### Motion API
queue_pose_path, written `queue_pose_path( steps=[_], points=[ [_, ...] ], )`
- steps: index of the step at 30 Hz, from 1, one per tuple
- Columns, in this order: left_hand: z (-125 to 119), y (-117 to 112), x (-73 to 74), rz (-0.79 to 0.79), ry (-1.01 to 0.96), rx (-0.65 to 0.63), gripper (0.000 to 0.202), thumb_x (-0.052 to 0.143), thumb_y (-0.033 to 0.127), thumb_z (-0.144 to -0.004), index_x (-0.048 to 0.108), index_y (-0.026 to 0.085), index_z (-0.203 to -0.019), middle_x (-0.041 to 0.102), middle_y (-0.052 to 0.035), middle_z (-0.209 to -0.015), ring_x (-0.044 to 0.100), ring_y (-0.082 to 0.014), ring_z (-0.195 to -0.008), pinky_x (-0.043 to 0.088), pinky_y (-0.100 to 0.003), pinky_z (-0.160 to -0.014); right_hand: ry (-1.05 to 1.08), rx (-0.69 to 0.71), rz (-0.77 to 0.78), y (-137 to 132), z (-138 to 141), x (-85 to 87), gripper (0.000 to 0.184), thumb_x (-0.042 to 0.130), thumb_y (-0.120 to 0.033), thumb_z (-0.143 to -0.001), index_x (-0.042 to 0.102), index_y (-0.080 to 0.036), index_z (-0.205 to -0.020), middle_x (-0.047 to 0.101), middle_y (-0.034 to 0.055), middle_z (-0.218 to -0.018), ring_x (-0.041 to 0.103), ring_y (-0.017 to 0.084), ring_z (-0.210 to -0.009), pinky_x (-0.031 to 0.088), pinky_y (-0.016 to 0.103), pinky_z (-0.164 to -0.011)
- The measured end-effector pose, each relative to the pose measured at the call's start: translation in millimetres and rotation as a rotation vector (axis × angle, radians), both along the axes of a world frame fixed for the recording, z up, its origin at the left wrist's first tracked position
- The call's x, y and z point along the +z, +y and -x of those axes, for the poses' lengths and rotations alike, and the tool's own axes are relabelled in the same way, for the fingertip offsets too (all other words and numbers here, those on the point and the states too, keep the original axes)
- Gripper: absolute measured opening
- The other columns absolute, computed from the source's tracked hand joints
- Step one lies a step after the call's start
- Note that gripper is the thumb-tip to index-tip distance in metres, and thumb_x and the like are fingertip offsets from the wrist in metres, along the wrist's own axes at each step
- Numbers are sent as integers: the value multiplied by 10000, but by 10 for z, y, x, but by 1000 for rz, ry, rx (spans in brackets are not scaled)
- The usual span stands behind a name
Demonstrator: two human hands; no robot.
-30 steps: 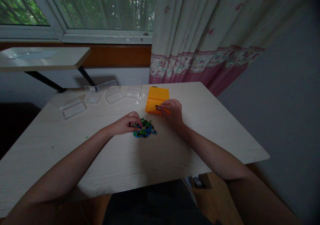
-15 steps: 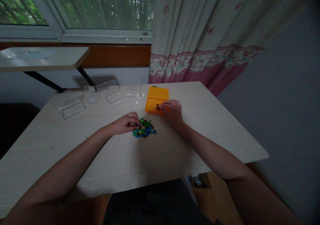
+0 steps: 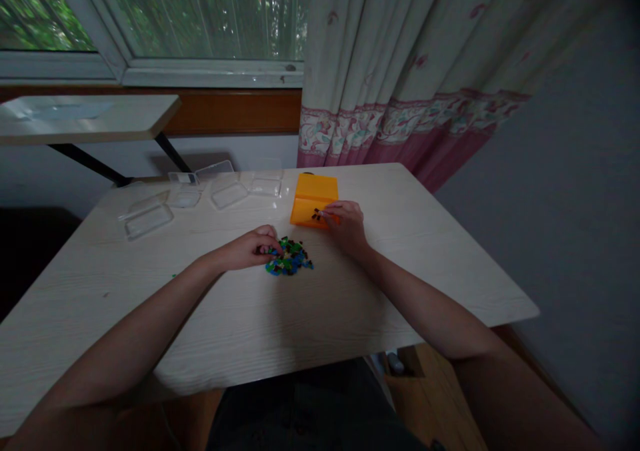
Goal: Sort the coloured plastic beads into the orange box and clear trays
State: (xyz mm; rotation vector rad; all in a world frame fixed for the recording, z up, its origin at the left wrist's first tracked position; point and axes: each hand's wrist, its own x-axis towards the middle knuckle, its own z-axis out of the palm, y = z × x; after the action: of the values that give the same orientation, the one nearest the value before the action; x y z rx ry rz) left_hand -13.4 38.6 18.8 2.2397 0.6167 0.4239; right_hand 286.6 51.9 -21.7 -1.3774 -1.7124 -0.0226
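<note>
A small heap of blue, green and dark beads point(image 3: 291, 258) lies near the middle of the pale wooden table point(image 3: 280, 311). My left hand point(image 3: 251, 248) rests at the heap's left edge, fingers curled into it. My right hand point(image 3: 345, 223) sits against the front of an orange box point(image 3: 312, 197) just behind the heap, its fingertips pinched on a small dark piece at the box's front edge.
Several clear plastic lids or trays point(image 3: 150, 216) lie at the table's far left, near its back edge. A second table point(image 3: 85, 116) stands under the window. A patterned curtain point(image 3: 400, 71) hangs behind the right side. A grey wall is at the right.
My right hand has shifted slightly along the orange box front. My left hand stays at the bead heap with small finger movement.
</note>
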Motion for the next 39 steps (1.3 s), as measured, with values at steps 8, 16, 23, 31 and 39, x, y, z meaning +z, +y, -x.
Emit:
queue_pose_path(
  steps=[8,16,23,31,39],
  points=[
    [-5,-2,-33,-11,-21,11,174,627,212,-854,717,174,-998,502,-46,-968,523,-113,-781,452,-222,-659,-47,4,36,20,-18,-11,265,595,-445,-914,744,-247,-1007,710,74,-1031,577,265,-1061,407,474,-971],
    [-15,1,-31,3,-17,28,148,624,260,-873,723,174,-942,507,-43,-941,525,-120,-781,461,-230,-670,-85,17,35,14,-24,-7,207,603,-382,-920,733,-236,-989,705,65,-1024,583,236,-1045,408,446,-973],
    [-17,-29,19,-60,17,47,146,649,251,-844,705,163,-946,514,-41,-922,516,-106,-709,460,-235,-646,-59,50,10,-1,-4,25,203,608,-387,-914,740,-240,-960,715,52,-1001,598,233,-1016,422,437,-968],
    [-28,-49,25,-113,49,60,107,641,218,-839,708,160,-900,523,-41,-900,540,-110,-725,464,-229,-647,-41,82,43,-16,17,50,232,580,-409,-927,744,-249,-960,719,51,-1009,602,242,-1025,416,446,-973],
    [-107,-125,45,-165,78,106,101,622,196,-846,701,159,-898,530,-38,-892,549,-128,-770,454,-237,-670,-27,95,22,-14,17,50,243,583,-409,-925,745,-230,-953,718,58,-1005,604,235,-1014,421,427,-963]
  ],
)
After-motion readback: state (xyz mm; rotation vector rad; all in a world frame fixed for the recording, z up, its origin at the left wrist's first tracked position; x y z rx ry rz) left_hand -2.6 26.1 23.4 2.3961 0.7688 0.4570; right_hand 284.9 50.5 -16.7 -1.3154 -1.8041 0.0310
